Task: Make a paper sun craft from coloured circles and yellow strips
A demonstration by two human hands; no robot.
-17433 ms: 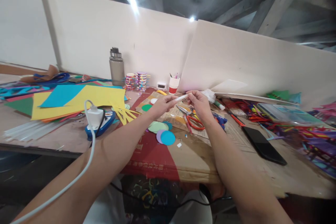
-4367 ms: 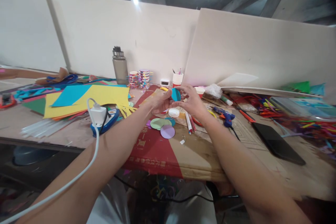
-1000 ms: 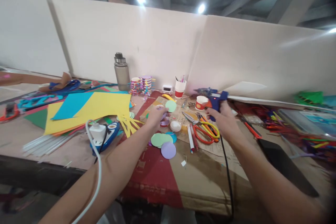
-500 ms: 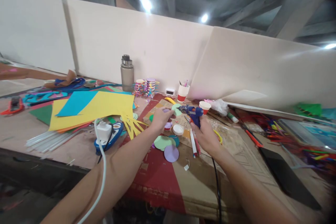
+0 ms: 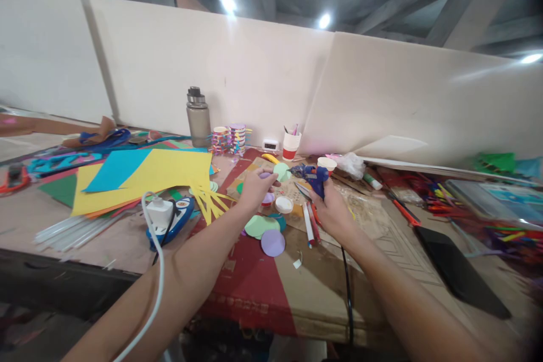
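Observation:
My right hand (image 5: 331, 206) is wrapped round the grip of a blue hot glue gun (image 5: 313, 178), whose nozzle points left. Its tip meets or nearly meets the right edge of a light green paper disc (image 5: 281, 172). That disc is pinched in the fingers of my left hand (image 5: 255, 189), and something purple shows at the same fingers. Below lie a white paper cup (image 5: 284, 204), seen at its rim, more light green discs (image 5: 259, 226) and a purple disc (image 5: 273, 243). Scissors (image 5: 302, 190) lie partly hidden near my right hand.
Yellow paper (image 5: 178, 167), glue sticks (image 5: 72, 232) and a blue power strip (image 5: 182, 215) with a white plug are at left. Behind stand a bottle (image 5: 198, 121), decorated cups (image 5: 237, 138) and a pen cup (image 5: 291, 146). A black phone-like slab (image 5: 460, 271) lies right.
The whole view has shifted slightly, so things sit further left. The green disc now shows more fully beside my left fingers. Both hands keep their holds.

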